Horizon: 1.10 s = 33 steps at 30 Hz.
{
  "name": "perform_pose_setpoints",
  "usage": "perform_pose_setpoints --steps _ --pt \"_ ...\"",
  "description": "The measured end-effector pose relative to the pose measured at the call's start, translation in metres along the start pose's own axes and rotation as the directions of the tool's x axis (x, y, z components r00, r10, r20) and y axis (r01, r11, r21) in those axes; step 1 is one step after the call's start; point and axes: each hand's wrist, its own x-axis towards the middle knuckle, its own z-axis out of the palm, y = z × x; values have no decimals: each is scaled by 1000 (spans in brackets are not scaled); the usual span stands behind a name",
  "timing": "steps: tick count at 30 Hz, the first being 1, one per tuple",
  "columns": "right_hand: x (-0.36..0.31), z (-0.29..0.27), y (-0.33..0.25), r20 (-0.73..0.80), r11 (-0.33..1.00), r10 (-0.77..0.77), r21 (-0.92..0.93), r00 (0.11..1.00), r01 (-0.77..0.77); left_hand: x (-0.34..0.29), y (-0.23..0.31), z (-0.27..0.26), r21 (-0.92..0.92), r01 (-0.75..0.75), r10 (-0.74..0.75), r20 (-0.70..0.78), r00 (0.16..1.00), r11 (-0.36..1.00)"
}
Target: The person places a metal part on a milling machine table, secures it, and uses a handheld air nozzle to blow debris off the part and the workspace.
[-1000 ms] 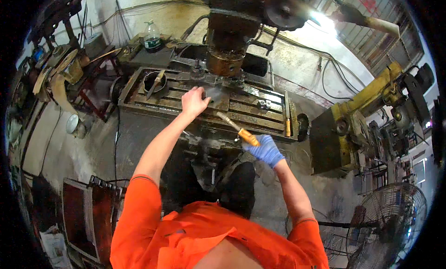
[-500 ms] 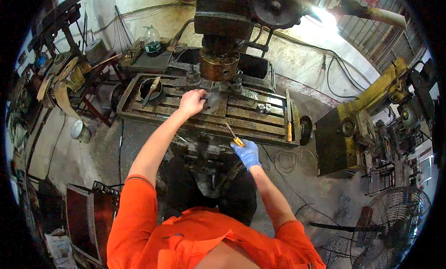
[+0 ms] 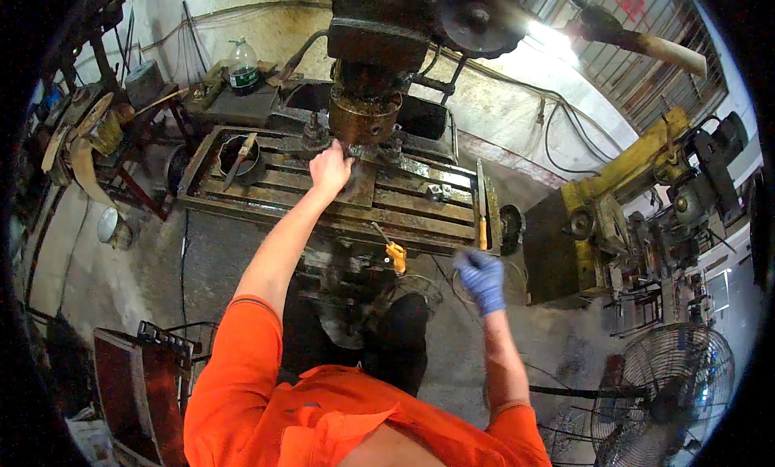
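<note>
My bare left hand (image 3: 329, 175) reaches over the milling machine table (image 3: 282, 201), just under the spindle head (image 3: 365, 116). One finger stretches up toward the spindle's lower edge, apart from the thumb; what the fingertips touch is hidden. My right hand (image 3: 482, 283), in a blue glove, is off the table's front right corner, its fingers smeared by motion. To its left, at the table's front edge, is a yellow air blow gun (image 3: 395, 257) with a thin metal nozzle, apart from both hands. Whether it hangs or rests on something I cannot tell.
A black pot (image 3: 260, 170) with a brush (image 3: 240, 160) sits at the table's left end. A small metal block (image 3: 437, 193) and a wooden-handled file (image 3: 483, 225) lie toward the right end. A fan (image 3: 666, 398) stands lower right, a yellow machine (image 3: 577, 241) beyond it.
My right hand has let go of the yellow blow gun and moved right, away from it. My left hand has moved up closer to the spindle, with a finger now extended. The view has shifted slightly.
</note>
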Motion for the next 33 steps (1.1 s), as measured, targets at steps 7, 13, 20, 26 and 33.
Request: perform_pose_setpoints --steps 7,13,20,26,33 --pt "115 -165 -207 -478 669 -639 42 603 742 8 -15 -6 -44 44 -39 96 995 998" --pt "123 -210 -289 -455 474 -759 103 465 874 13 -8 -3 -153 -19 32 82 996 988" --pt "70 -121 -198 -647 420 -589 267 484 868 12 -14 -13 -31 60 -55 140 989 998" --pt "57 -104 -193 -650 573 -584 93 486 814 10 -13 -9 -73 26 -18 103 995 997" --pt "52 -94 -174 -633 571 -643 -22 431 821 13 -29 -15 -207 -40 73 151 986 977"
